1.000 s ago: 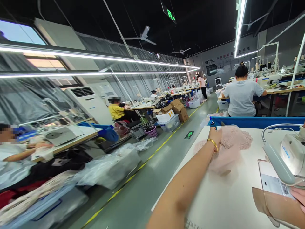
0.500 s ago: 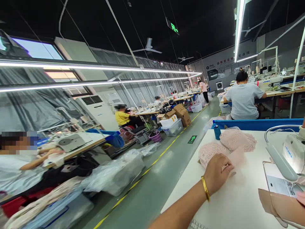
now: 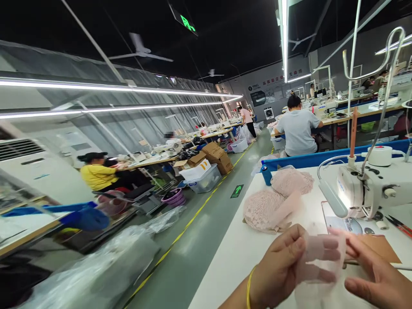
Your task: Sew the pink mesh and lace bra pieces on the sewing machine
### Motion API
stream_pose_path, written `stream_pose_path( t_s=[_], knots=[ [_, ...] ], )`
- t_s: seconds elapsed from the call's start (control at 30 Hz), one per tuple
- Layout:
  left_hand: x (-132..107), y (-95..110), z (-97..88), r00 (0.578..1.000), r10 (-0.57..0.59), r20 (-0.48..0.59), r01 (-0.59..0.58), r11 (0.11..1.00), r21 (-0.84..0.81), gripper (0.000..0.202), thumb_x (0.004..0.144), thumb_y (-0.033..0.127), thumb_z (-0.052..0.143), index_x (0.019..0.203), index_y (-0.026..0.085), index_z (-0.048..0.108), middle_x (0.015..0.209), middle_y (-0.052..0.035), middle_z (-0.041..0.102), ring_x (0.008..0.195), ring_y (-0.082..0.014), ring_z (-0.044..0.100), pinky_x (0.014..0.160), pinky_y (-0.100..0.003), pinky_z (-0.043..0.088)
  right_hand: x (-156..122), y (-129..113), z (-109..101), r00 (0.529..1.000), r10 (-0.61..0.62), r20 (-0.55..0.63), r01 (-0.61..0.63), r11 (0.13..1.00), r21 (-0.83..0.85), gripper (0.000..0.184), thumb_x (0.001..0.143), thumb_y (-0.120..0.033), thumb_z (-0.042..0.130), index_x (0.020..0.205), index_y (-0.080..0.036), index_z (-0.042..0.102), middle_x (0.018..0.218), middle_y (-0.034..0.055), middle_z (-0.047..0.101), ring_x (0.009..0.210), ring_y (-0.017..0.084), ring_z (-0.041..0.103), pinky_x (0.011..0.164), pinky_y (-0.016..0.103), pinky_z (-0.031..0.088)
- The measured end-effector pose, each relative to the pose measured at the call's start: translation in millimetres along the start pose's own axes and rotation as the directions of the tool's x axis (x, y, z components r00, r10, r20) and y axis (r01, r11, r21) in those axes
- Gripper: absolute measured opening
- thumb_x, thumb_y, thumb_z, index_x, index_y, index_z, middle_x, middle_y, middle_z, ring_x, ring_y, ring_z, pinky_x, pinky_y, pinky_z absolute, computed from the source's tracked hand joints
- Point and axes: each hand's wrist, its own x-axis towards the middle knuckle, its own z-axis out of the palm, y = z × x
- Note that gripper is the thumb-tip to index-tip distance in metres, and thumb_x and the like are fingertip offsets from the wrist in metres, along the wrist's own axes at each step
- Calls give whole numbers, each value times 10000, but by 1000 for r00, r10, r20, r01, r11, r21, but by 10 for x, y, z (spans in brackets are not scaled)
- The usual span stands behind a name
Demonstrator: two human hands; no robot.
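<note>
My left hand (image 3: 280, 264) is closed, pinching the edge of a sheer pale pink mesh fabric (image 3: 313, 254) above the white tabletop. My right hand (image 3: 376, 268) has its fingers stretched out behind the mesh, which shows them through; its thumb stands apart on the near side. Just beyond my hands lie two pale pink lace cups, a near lace cup (image 3: 260, 211) and a far lace cup (image 3: 294, 181), with sheer fabric trailing from them. A white sewing machine (image 3: 357, 186) stands to the right, its needle area lit.
A blue thread spool (image 3: 266, 175) stands by the table's far left corner. Scissors (image 3: 401, 225) with red handles lie right of the machine. Along the far edge hangs a blue cloth (image 3: 280, 163). A person (image 3: 298, 128) sits ahead; an aisle with bagged bins runs left.
The view has swung right, bringing the whole machine head in. My left hand has drawn the mesh nearer, away from the lace cups, and my right hand has come in behind it.
</note>
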Motion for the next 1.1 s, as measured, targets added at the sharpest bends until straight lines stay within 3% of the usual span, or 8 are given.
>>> stream_pose_path(
  t_s=[0.1, 0.23, 0.33, 0.43, 0.53, 0.6, 0.83, 1.1],
  knots=[
    [39, -103, -70, 994, -100, -52, 92, 986, -138, 353, 916, 509, 748, 978, 194, 602, 1347, -188, 739, 1253, -353, 708, 950, -429, 559, 14, -172, -57, 981, 146, 125, -182, 909, 374, 607, 973, -770, 623, 1275, -245, 668, 922, 60, 735, 895, 280, 723, 849, 419, 569],
    [263, -166, -184, 963, -271, 3, 270, 959, -81, 563, 859, 714, 729, 1048, 189, 657, 1131, -159, 802, 942, -298, 779, 894, -408, 537, 12, -357, -221, 960, 239, 145, -275, 903, 331, 492, 1009, -702, 638, 920, -218, 645, 724, -8, 652, 667, 176, 597, 721, 323, 444],
    [538, -162, -143, 946, -324, -9, 320, 930, 181, 653, 688, 627, 941, 1105, 189, 696, 920, -63, 778, 787, -209, 704, 840, -338, 487, 26, -432, -346, 934, 290, 211, -327, 929, 172, 497, 1010, -712, 616, 938, -223, 656, 725, -16, 616, 596, 148, 531, 604, 272, 408],
    [798, -198, -49, 936, -352, -3, 326, 865, 382, 549, 562, 460, 1018, 940, 179, 736, 731, 25, 662, 723, -165, 613, 787, -305, 452, 46, -457, -492, 928, 310, 205, -309, 950, -38, 387, 1025, -624, 611, 1045, -248, 699, 934, 22, 612, 687, 164, 541, 564, 249, 440],
    [956, -319, 11, 955, -296, -28, 279, 859, 429, 455, 613, 505, 930, 809, 179, 680, 694, 13, 639, 681, -171, 596, 714, -311, 462, 57, -418, -644, 956, 259, 135, -217, 940, -264, 193, 1023, -419, 593, 954, -266, 689, 853, 6, 578, 761, 198, 542, 639, 275, 440],
    [997, -422, 18, 977, -193, -95, 215, 858, 466, 375, 669, 475, 855, 779, 188, 641, 684, 18, 613, 624, -150, 545, 630, -288, 430, 62, -356, -705, 963, 258, 73, -222, 921, -321, 205, 1013, -394, 577, 860, -267, 630, 800, -4, 560, 775, 215, 543, 671, 298, 435],
    [985, -655, -44, 986, 70, -154, 27, 834, 551, 206, 775, 359, 724, 825, 196, 609, 689, 24, 581, 607, -146, 537, 569, -265, 433, 123, -158, -516, 957, 290, 20, -291, 956, 44, 453, 1037, -709, 536, 1078, -271, 646, 978, 19, 636, 927, 259, 610, 809, 358, 504],
    [969, -706, 61, 979, -45, -197, 135, 873, 469, 270, 766, 366, 779, 886, 195, 607, 638, 40, 583, 527, -132, 537, 505, -241, 444, 115, 50, -411, 957, 284, -56, -277, 955, 107, 442, 1073, -684, 521, 978, -257, 581, 878, -13, 556, 846, 215, 518, 732, 319, 411]
  ],
)
